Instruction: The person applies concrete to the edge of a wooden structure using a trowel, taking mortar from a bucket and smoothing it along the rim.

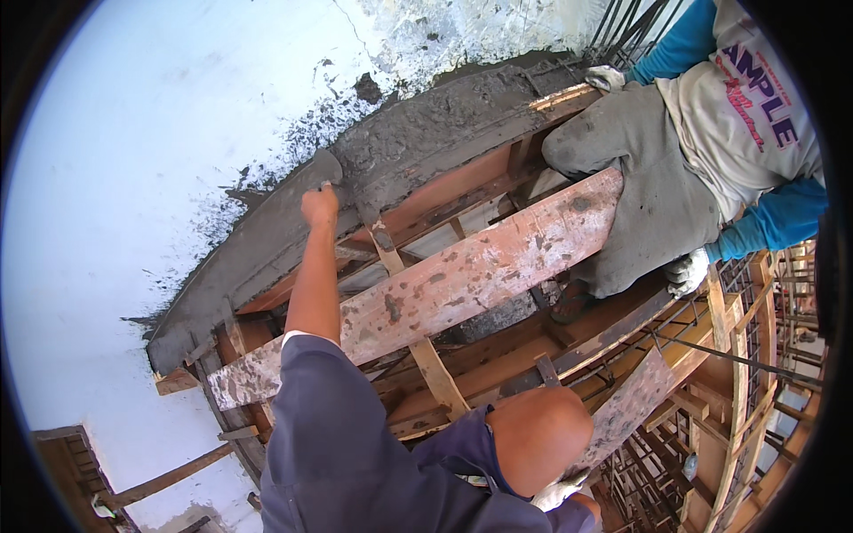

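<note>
My left hand, bare, is closed around a trowel, its grip hidden in my fist. The steel trowel blade lies against wet grey mortar that spreads in a curved band along the white wall. To the left of the blade the mortar looks smooth; to the right it is rough and lumpy. A white-gloved hand, apparently my right hand, shows low in the picture beside my bent knee. Most of its fingers are hidden.
A mortar-spattered plank crosses the curved wooden formwork under my arm. At the right sits a co-worker with gloved hands on the timber. Another plank and steel rebar lie lower right; more bars stand at the top.
</note>
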Tool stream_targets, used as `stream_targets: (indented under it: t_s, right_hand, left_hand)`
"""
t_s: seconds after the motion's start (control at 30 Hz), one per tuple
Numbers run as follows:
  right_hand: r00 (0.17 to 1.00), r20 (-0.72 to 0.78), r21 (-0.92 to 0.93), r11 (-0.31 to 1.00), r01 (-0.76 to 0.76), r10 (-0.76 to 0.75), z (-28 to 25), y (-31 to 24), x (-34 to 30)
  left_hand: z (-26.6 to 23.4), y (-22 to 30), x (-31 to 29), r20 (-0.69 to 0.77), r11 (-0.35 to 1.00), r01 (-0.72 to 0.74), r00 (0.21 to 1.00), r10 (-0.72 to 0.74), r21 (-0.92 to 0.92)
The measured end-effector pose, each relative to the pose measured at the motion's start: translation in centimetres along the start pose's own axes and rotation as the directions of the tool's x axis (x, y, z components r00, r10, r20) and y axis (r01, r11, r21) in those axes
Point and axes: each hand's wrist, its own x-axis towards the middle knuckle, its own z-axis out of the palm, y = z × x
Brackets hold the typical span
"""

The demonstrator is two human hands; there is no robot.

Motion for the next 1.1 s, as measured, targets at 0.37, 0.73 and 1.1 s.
stream_targets:
  t_s: [0.37, 0.73, 1.1]
  right_hand:
    - [0.947, -0.166, -0.143, 0.957, 0.253, -0.275, -2.0, -3.4, 7.4]
    - [0.851, -0.218, -0.552, 0.779, 0.296, -0.478, 3.2, -12.5, 15.2]
    - [0.887, -0.202, -0.506, 0.820, 0.268, -0.415, 2.3, -13.4, 14.8]
  left_hand:
    - [7.8, 11.9, -6.2, 0.153, 0.998, -0.031, 0.987, 0.040, -0.061]
    - [12.7, 16.4, -8.9, 0.319, 0.982, -0.007, 0.945, 0.067, -0.186]
    - [1.9, 13.2, -7.2, -0.020, 0.711, -0.652, 0.734, 0.679, 0.264]
